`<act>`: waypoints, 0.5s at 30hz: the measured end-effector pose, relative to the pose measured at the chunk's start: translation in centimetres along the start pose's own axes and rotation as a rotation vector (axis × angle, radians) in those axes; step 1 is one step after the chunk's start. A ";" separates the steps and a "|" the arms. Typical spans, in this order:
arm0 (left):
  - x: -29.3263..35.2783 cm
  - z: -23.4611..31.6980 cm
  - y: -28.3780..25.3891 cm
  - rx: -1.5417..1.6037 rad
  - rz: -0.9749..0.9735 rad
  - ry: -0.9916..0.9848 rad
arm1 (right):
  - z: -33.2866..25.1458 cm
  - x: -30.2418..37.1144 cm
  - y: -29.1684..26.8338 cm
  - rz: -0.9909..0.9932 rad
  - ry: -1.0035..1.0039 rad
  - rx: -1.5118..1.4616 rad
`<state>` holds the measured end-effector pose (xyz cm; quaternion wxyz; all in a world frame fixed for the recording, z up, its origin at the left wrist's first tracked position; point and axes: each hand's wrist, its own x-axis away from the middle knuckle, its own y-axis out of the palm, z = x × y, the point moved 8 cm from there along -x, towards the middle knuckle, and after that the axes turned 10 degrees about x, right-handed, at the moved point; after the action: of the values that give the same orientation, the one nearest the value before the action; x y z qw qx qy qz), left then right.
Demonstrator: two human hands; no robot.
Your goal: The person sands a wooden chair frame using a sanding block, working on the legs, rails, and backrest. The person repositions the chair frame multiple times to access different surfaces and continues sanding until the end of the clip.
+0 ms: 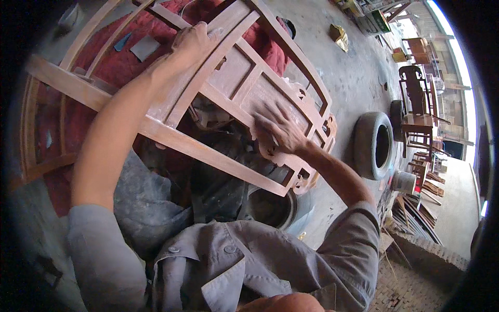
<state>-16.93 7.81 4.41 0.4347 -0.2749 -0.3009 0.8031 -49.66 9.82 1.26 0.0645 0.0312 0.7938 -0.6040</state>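
An unfinished wooden chair (179,141) with pale, dusty surfaces lies tipped over in front of me, its carved back pointing to the right. My left hand (195,44) is closed on the edge of a broad board near the chair's middle. On the panelled back (270,96), my right hand (280,127) lies with its fingers stretched over the wood. Motion smears those fingers, and whatever may be under the palm is hidden. Scrolled, pierced carving (301,182) edges the back's outer end.
Beneath the chair is a red cloth (132,67) with a grey sheet (145,48) on it. Tyres, one of them a grey tyre (373,145), rest on the concrete floor. Dark wooden chairs (417,122), a bucket (404,182) and stacked wood strips (418,221) line the right side.
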 end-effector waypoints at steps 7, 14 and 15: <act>0.1 1.1 -0.3 0.021 -0.031 -0.008 | -0.2 -2.3 -0.8 -0.026 -0.029 0.095; -0.2 0.2 0.7 0.010 -0.016 -0.028 | 6.9 -4.3 -2.0 -0.053 0.037 0.380; -0.2 0.4 0.7 0.007 -0.005 -0.023 | 7.1 -4.5 -3.0 0.101 0.074 0.390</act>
<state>-17.49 7.20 4.24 0.4344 -0.2634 -0.3036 0.8061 -45.17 2.34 2.95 0.0584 0.1052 0.6609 -0.7408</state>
